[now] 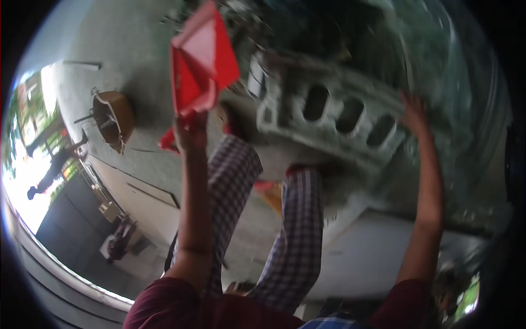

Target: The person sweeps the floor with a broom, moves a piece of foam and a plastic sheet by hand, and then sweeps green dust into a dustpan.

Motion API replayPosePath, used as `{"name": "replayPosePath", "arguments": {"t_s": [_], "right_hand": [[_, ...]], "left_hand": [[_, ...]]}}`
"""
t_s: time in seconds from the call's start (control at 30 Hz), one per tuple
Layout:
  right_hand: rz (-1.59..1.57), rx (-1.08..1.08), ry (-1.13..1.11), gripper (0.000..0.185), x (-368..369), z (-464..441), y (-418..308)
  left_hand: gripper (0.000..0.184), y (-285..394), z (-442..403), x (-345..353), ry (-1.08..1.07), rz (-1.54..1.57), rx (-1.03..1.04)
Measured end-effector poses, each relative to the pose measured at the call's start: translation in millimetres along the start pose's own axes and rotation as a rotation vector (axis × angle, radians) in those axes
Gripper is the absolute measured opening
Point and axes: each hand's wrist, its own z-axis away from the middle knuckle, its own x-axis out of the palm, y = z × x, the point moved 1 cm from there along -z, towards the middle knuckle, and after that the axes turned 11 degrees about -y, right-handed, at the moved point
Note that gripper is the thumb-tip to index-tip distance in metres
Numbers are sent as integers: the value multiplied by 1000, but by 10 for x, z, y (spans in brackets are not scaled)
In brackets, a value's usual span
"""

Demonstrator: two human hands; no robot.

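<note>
A red dustpan is raised in my left hand, whose fingers are closed round its handle. The end of that handle sticks out beyond my fist, and the pan tilts upward. At the right, my right hand lies against the end of a grey, cement-like block with three oval holes. Its fingers look stretched and apart, though blurred. Part of the block's far side is hidden in shadow.
A tan broken-edged tub stands on the floor at the left. Something yellow and red lies between my checked trouser legs. A pale cylinder is beside the block's left end. A flat light panel is at the lower right.
</note>
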Motion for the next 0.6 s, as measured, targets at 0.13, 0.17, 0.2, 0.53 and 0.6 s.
{"name": "replayPosePath", "arguments": {"t_s": [0.13,0.17,0.2,0.53,0.6], "right_hand": [[-144,16,-222,76,-532,86,-545],[-285,-23,-253,72,-742,223,-714],[-255,-20,-255,72,-900,373,-825],[-476,108,-5,73,-2210,905,-1450],[-463,112,15,75,-2346,724,-1678]], "left_hand": [[36,820,-145,225,100,-5,114],[37,982,-168,175,102,-33,136],[37,1127,-181,171,117,-7,133],[44,1865,-650,-565,264,-76,287],[40,1936,-997,-994,326,-128,286]]}}
